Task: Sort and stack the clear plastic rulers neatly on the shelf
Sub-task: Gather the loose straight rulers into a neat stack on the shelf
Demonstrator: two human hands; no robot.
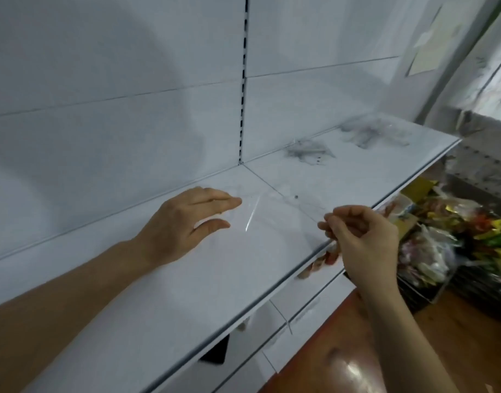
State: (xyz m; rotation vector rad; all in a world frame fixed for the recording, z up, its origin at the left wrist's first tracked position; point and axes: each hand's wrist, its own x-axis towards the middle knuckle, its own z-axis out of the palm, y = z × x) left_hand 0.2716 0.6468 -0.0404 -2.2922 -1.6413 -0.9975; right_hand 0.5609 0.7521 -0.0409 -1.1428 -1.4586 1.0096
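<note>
Lying flat on the white metal shelf (186, 279), just right of the panel seam, a clear plastic ruler (274, 214) is seen betw. both hands. Its near-right end is pinched by the right hand (362, 236), fingers curled, at the shelf's front edge. The left hand (184, 222) is held w/ fingers straight and relaxed, fingertips at the ruler's left end; contact can't be told. Two loose piles of clear plastic rulers (308, 154) (371, 131) are seen further right on the shelf, near its back wall. Coloured packets in a clear bin (447, 236) are seen below the shelf's right end. A pale paper sheet (430, 43) is fixed above the shelf; no writing is legible.
</note>
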